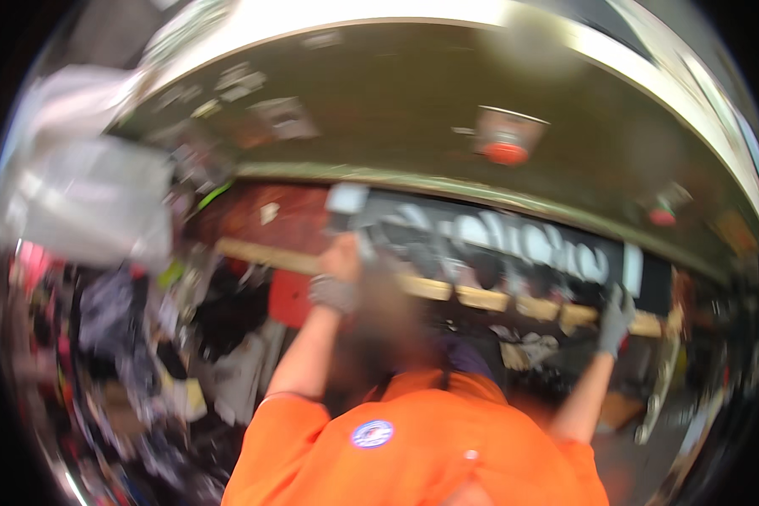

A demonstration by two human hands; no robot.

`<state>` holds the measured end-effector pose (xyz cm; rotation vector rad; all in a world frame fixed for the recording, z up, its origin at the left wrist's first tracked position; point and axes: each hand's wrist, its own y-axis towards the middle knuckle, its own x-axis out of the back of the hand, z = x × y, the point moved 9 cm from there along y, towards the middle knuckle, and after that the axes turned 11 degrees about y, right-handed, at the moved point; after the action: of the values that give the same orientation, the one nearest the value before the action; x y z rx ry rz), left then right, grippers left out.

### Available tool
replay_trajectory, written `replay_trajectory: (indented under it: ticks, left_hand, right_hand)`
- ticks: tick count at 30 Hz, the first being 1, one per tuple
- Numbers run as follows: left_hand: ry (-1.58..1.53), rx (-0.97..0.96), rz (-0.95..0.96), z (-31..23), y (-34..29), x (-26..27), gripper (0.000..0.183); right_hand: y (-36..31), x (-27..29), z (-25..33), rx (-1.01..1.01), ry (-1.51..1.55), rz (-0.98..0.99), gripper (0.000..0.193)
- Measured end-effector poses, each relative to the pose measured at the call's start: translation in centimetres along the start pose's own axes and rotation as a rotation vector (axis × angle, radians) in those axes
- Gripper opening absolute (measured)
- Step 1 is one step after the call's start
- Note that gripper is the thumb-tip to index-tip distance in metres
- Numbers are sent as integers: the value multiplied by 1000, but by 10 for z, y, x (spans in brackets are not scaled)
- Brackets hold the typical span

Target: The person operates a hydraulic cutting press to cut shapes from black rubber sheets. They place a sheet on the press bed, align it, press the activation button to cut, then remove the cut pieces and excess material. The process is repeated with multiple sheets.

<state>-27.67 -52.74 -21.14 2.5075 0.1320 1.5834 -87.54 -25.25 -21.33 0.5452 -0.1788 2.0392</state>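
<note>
Out ahead of my orange shirt [413, 455], both gloved hands reach up to one long wooden rail [472, 297]; my left hand [335, 282] is wrapped round it near its left end, my right hand [616, 319] closed on it far along to the right, well apart, likely so the length stays level; just behind the rail hangs a black board with white lettering [514, 240] (all of it blurred); heaped clutter [143, 337] lies off to the left.
</note>
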Motion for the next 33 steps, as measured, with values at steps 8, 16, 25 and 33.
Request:
replay_trajectory:
  ticks: [8, 16, 25, 33]
  left_hand:
    - [-23, -114, -51, -7, -57, 48, 21]
    - [26, 29, 124, 43, -127, 47, 36]
    - [-180, 1, 162, 47, -134, 35, 27]
    - [-270, -21, 190, 42, -128, 25, 24]
  right_hand:
    - [-68, 33, 53, 145, -336, -235, 48]
    - [-182, -183, 168, 668, -191, 539, 94]
    - [-114, -178, 137, -229, 655, 549, 95]
    - [-96, -128, 140, 469, -181, 248, 94]
